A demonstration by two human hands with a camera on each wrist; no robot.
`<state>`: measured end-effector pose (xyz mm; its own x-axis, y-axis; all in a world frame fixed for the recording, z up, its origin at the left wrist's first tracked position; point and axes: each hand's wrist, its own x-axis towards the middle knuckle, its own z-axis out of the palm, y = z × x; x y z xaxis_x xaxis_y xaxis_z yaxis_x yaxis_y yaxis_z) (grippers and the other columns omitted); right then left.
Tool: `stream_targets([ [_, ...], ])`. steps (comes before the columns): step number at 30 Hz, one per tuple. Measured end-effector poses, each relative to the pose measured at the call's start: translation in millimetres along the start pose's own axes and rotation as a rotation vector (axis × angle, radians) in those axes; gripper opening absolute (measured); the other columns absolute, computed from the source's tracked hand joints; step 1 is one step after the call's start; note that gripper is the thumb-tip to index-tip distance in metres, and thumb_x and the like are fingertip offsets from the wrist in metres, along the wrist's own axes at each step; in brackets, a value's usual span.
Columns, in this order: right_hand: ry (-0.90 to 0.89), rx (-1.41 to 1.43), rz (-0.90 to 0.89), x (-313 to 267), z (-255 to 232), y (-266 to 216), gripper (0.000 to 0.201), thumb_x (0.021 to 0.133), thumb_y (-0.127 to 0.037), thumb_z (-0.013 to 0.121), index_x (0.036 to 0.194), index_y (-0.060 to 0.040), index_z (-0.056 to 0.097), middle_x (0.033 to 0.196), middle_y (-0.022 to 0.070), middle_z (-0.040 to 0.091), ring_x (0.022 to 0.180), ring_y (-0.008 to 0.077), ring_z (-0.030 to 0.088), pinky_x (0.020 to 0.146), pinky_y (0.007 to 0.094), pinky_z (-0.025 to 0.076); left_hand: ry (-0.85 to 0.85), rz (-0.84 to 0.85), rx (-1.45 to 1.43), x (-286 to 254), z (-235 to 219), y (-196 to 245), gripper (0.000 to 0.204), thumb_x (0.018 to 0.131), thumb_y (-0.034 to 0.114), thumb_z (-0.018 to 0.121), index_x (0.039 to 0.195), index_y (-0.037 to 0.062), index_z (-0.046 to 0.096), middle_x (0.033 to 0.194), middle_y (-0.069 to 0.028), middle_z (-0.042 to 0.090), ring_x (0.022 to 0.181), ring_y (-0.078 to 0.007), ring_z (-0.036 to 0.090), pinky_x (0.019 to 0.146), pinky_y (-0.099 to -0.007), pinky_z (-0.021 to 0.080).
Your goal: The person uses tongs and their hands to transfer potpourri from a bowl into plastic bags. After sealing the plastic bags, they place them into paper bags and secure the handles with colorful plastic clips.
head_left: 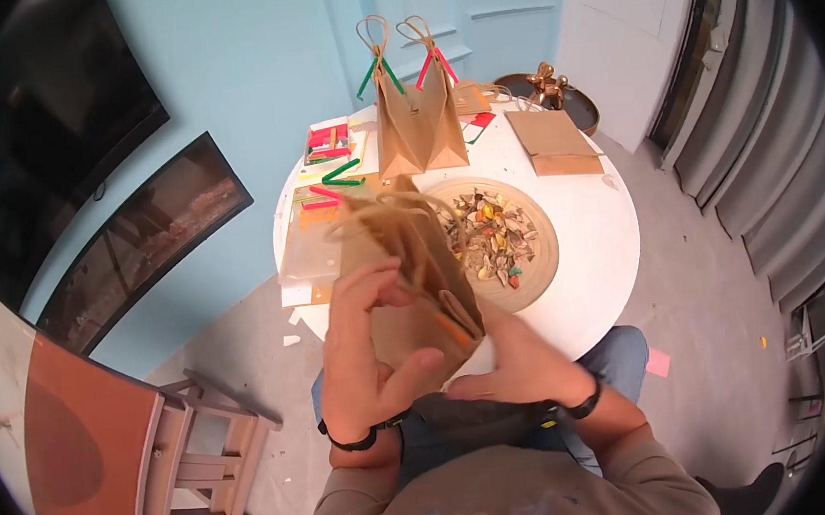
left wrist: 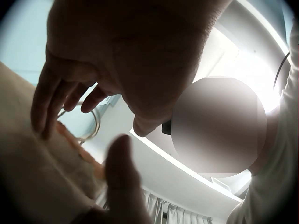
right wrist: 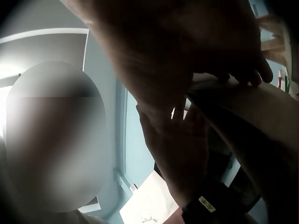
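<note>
A brown paper gift bag (head_left: 407, 307) with twisted paper handles is tilted between my two hands over the near table edge, its mouth partly open. My left hand (head_left: 365, 335) lies against the bag's near left side, fingertips on the paper and thumb apart from it. At the bag's lower right is my right hand (head_left: 525, 360), slightly blurred, its fingers partly hidden by the bag and its thumb pointing left. In the right wrist view, fingertips of the right hand (right wrist: 224, 42) touch the bag's side (right wrist: 261, 107). An orange edge (left wrist: 77, 144) shows on the bag in the left wrist view.
Two upright paper bags (head_left: 416, 125) with green and pink strips on their handles stand at the back of the round white table (head_left: 597, 232). A woven mat (head_left: 543, 266) carries a pile of small colourful pieces. A flat bag (head_left: 554, 137) lies back right; a chair (head_left: 205, 462) stands left.
</note>
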<state>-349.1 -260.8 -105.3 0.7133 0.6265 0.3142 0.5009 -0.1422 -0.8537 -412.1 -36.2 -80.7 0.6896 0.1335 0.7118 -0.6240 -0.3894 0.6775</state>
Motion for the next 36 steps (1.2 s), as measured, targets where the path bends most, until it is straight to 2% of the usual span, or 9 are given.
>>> stream_targets([
  [2, 0.142, 0.019, -0.037, 4, 27, -13, 0.082, 0.098, -0.027, 0.091, 0.165, 0.0019, 0.054, 0.156, 0.0219, 0.067, 0.145, 0.0354, 0.066, 0.117, 0.0459, 0.054, -0.052, -0.029, -0.168, 0, 6, 0, 0.070, 0.090, 0.028, 0.092, 0.147, -0.0040, 0.063, 0.138, -0.0210, 0.069, 0.114, -0.0303, 0.071, 0.104, -0.0423, 0.057],
  [5, 0.399, -0.001, -0.098, 17, 36, 18, 0.050, 0.107, -0.024, 0.082, 0.146, 0.0044, 0.070, 0.126, 0.0213, 0.081, 0.115, 0.0328, 0.079, 0.099, 0.0424, 0.061, -0.053, -0.043, -0.193, 0, 5, -9, 0.070, 0.095, 0.025, 0.088, 0.152, -0.0048, 0.060, 0.141, -0.0205, 0.069, 0.116, -0.0298, 0.071, 0.106, -0.0426, 0.056],
  [9, 0.358, 0.065, 0.056, 14, 13, 24, 0.025, 0.112, -0.018, 0.073, 0.119, 0.0051, 0.079, 0.079, 0.0104, 0.076, 0.070, 0.0223, 0.065, 0.071, 0.0393, 0.054, 0.153, -0.120, 0.205, 7, -14, -47, 0.059, 0.102, 0.024, 0.083, 0.150, -0.0029, 0.061, 0.139, -0.0175, 0.071, 0.115, -0.0288, 0.070, 0.105, -0.0400, 0.055],
  [13, 0.344, 0.172, -0.017, 6, 12, 29, 0.026, 0.111, -0.016, 0.074, 0.125, 0.0047, 0.079, 0.090, 0.0148, 0.079, 0.080, 0.0212, 0.071, 0.078, 0.0386, 0.058, 0.229, -0.233, 0.272, 21, -15, -91, 0.043, 0.109, 0.026, 0.078, 0.140, -0.0015, 0.068, 0.128, -0.0107, 0.074, 0.111, -0.0215, 0.067, 0.101, -0.0366, 0.053],
  [19, 0.288, -0.043, -0.083, -6, -3, 16, 0.030, 0.107, -0.015, 0.078, 0.129, 0.0045, 0.079, 0.103, 0.0188, 0.082, 0.089, 0.0318, 0.078, 0.085, 0.0396, 0.061, -0.070, -0.400, -0.257, 17, -21, -121, 0.034, 0.117, 0.031, 0.071, 0.128, -0.0008, 0.072, 0.115, -0.0029, 0.076, 0.105, -0.0079, 0.060, 0.096, -0.0311, 0.053],
  [22, 0.303, -0.118, -0.042, -12, -21, 5, 0.030, 0.105, -0.019, 0.080, 0.124, 0.0047, 0.080, 0.098, 0.0176, 0.082, 0.083, 0.0308, 0.077, 0.080, 0.0370, 0.060, -0.004, -0.298, -0.245, 15, -13, -117, 0.032, 0.117, 0.030, 0.070, 0.122, -0.0014, 0.073, 0.109, -0.0038, 0.076, 0.103, -0.0092, 0.064, 0.096, -0.0302, 0.054],
  [27, 0.609, -0.095, 0.091, 6, -96, -21, 0.037, 0.109, -0.029, 0.079, 0.113, 0.0070, 0.081, 0.089, 0.0033, 0.078, 0.078, 0.0090, 0.067, 0.072, 0.0319, 0.054, 0.075, -0.270, -0.284, 26, -17, -101, 0.025, 0.118, 0.021, 0.067, 0.111, -0.0025, 0.071, 0.109, -0.0066, 0.076, 0.102, -0.0145, 0.070, 0.097, -0.0318, 0.055],
  [32, 0.927, -0.232, -0.092, 78, -205, -15, 0.044, 0.110, -0.033, 0.071, 0.108, 0.0099, 0.078, 0.091, -0.0017, 0.075, 0.080, 0.0080, 0.062, 0.072, 0.0310, 0.052, 0.066, -0.329, -0.278, 24, -19, -107, 0.017, 0.116, 0.012, 0.067, 0.110, -0.0029, 0.070, 0.115, -0.0076, 0.075, 0.102, -0.0146, 0.070, 0.095, -0.0321, 0.056],
  [36, 0.897, -0.636, 0.030, 159, -271, 33, 0.057, 0.110, -0.043, 0.069, 0.099, 0.0135, 0.074, 0.073, 0.0153, 0.069, 0.075, 0.0161, 0.065, 0.070, 0.0382, 0.054, 0.043, -0.343, -0.176, 24, -11, -106, 0.011, 0.110, 0.007, 0.073, 0.107, -0.0029, 0.069, 0.118, -0.0076, 0.075, 0.097, -0.0140, 0.067, 0.093, -0.0315, 0.056],
])
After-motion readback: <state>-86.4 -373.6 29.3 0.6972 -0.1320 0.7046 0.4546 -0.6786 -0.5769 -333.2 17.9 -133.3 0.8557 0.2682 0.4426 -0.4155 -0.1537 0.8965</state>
